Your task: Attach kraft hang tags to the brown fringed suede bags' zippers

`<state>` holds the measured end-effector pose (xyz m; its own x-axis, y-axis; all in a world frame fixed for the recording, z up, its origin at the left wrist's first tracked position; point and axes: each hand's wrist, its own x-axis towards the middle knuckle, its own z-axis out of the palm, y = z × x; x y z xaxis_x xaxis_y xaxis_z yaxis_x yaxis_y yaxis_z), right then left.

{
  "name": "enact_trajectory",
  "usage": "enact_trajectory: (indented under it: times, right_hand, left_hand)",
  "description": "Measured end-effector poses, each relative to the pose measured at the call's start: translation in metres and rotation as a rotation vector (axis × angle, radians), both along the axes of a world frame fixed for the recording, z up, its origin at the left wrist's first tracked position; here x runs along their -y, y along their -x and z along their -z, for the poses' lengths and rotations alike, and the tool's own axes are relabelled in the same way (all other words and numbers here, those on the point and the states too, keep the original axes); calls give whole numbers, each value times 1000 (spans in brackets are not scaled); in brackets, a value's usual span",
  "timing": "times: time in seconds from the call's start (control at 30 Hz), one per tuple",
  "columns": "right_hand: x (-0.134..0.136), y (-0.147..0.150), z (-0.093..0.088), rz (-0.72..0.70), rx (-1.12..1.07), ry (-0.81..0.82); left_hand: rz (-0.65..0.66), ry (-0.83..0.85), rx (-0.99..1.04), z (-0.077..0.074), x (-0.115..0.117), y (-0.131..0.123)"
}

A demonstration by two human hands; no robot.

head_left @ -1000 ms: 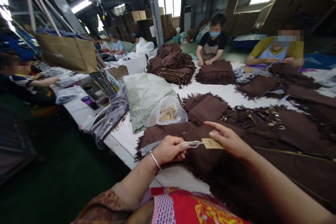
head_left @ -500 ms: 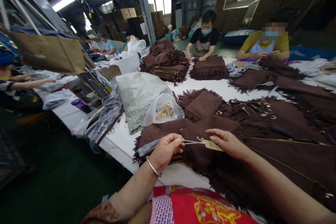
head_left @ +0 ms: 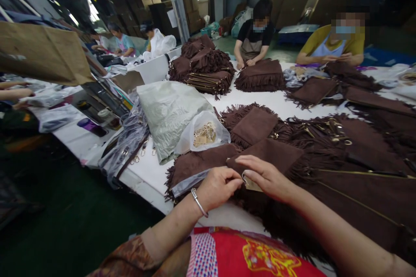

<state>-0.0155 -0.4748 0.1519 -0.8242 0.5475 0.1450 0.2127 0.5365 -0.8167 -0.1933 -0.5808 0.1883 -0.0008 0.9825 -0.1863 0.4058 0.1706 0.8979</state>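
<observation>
My left hand [head_left: 219,188], with a silver bangle on its wrist, is closed in a pinch at the white string [head_left: 244,176] of a hang tag. The tan hang tag [head_left: 253,185] lies partly under my right hand [head_left: 268,178], held between its thumb and long, nearly straight fingers. Both hands are close together, above a brown fringed bag [head_left: 276,153]. The fingertips hide part of the string. A clear bag of strung tags [head_left: 204,134] sits just beyond my left hand.
More brown fringed bags [head_left: 357,190] with zips and metal clips spread to the right. A grey-green plastic sack [head_left: 172,110] lies at left, beside plastic-wrapped straps [head_left: 128,138]. Stacked bags [head_left: 204,67] stand farther back. Two co-workers [head_left: 253,39] sit across the white table [head_left: 227,103].
My left hand has moved right, toward my right hand, which has shifted slightly left. The string, stretched straight between them before, is now slack and curled. My view has shifted a little.
</observation>
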Motion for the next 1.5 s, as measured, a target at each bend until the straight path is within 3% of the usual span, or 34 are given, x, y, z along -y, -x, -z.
enact_trajectory:
  times: [0.07,0.13,0.2,0.33,0.53,0.6,0.77,0.97,1.07,1.27,1.5]
  right_hand:
    - [14,19,-2,-26,-51,202]
    - [25,31,6,17,-77,278]
    - [29,33,18,46,-104,203]
    - [27,24,37,-70,-112,-56]
    - [27,16,43,-135,-51,-311]
    - [22,14,43,-126,9,-360]
    - [-2,13,33,-49,199,-493]
    - [-8,29,22,-24,341,-532]
    - [-6,33,26,-5,353,-494]
    - [-12,32,34,-13,297,-449]
    - [-12,35,33,-14,327,-420]
  left_hand:
    - [7,-37,-50,3,-1,1]
    - [-26,-45,-90,9,0,4]
    - [-83,-9,-122,18,4,7]
    - [-209,100,-128,38,12,8]
    - [-248,195,-41,57,20,4]
    - [-211,123,-132,57,20,6]
    - [-175,-164,-623,55,4,20]
    - [23,-58,-865,68,-22,26]
    - [73,-12,-811,74,-27,30]
    - [31,146,-377,72,-32,41]
    - [-67,267,-249,70,-39,39]
